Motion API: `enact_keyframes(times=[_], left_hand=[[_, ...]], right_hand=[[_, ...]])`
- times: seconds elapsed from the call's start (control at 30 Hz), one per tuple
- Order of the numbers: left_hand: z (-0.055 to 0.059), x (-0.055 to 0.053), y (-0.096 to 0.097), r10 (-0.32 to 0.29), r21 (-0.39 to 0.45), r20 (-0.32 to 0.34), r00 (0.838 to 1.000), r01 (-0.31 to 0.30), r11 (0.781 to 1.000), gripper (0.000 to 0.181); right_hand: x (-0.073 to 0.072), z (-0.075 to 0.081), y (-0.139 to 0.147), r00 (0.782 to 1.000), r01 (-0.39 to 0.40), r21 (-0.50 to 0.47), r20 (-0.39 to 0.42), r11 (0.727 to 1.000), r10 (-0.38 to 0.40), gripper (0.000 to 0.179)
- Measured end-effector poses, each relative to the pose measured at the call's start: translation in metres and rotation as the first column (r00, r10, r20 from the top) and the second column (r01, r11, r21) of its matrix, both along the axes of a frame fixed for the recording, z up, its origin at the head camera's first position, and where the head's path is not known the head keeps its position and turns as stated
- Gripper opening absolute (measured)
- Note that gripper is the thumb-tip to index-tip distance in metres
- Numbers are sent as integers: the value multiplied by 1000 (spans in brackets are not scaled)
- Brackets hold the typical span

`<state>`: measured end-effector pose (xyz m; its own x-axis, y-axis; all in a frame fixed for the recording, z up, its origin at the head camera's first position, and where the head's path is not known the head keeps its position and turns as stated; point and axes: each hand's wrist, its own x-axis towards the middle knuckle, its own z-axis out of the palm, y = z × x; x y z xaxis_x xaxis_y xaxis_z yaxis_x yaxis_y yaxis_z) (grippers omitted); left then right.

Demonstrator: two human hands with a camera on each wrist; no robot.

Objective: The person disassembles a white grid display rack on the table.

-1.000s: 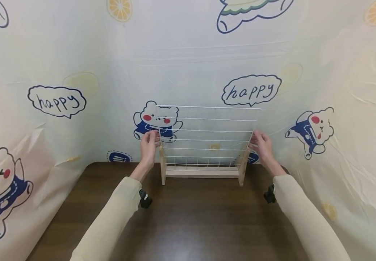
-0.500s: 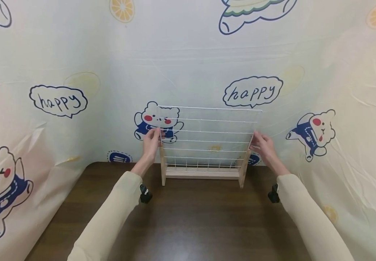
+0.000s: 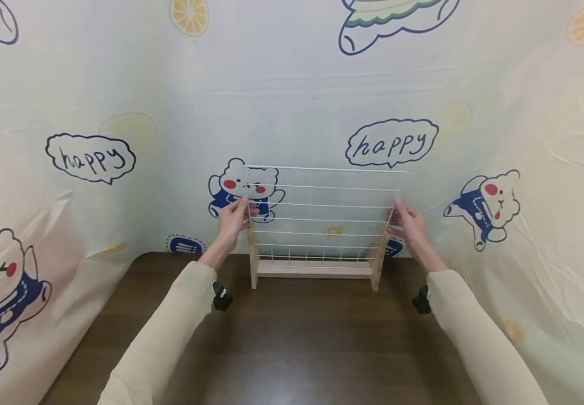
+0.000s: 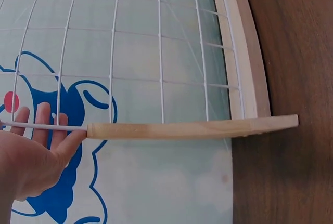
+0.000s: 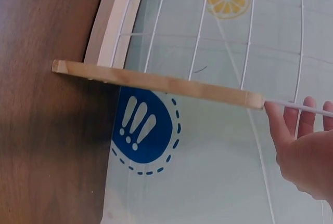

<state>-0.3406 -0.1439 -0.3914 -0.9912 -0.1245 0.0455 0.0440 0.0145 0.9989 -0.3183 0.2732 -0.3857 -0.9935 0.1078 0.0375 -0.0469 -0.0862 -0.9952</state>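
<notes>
A white wire grid rack (image 3: 324, 169) on a wooden stand (image 3: 317, 271) stands on the table, leaning back. My left hand (image 3: 231, 222) holds the grid's left edge wire just above the wooden side piece; in the left wrist view its thumb is at the top end of that left side piece (image 4: 177, 130), with the fingers behind the wires. On the other side, my right hand (image 3: 410, 225) holds the right edge wire at about the same height. The right wrist view shows its thumb by the tip of the right side piece (image 5: 166, 84) and fingertips behind the grid.
The dark brown table (image 3: 292, 337) spreads in front of the rack. A pale printed curtain (image 3: 292, 84) hangs close behind and along both sides. Small black devices sit at my left wrist (image 3: 223, 296) and right wrist (image 3: 422, 301).
The fingers of both hands have slid slightly inward behind the grid's edges, and both thumbs sit a little higher on the edge wires. The rack stays in place.
</notes>
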Motion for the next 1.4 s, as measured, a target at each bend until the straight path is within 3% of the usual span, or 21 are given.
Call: enact_keyframes(times=[0.2, 0.47, 0.67, 0.77, 1.17, 1.4], left_hand=[[2, 1, 0, 30, 8, 2, 1000, -30, 1000, 49], [3, 1, 1, 57, -1, 24, 998, -57, 998, 49], [2, 0, 5, 69, 43, 22, 997, -70, 997, 50], [1, -1, 5, 78, 36, 23, 997, -79, 996, 51], [3, 3, 3, 70, 44, 47, 996, -72, 996, 54], [6, 2, 4, 79, 52, 63, 995, -82, 995, 52]], right_hand=[[0, 0, -5, 1000, 15, -27, 2, 1000, -15, 42], [-2, -1, -10, 995, 99, -3, -3, 995, -99, 52], [10, 12, -14, 997, 75, -39, 0, 996, -75, 27], [15, 19, -16, 997, 75, -38, 14, 996, -74, 23], [-2, -1, -8, 994, 106, -45, 40, 993, -105, 47], [-3, -2, -6, 995, 102, -37, 27, 994, -101, 53]])
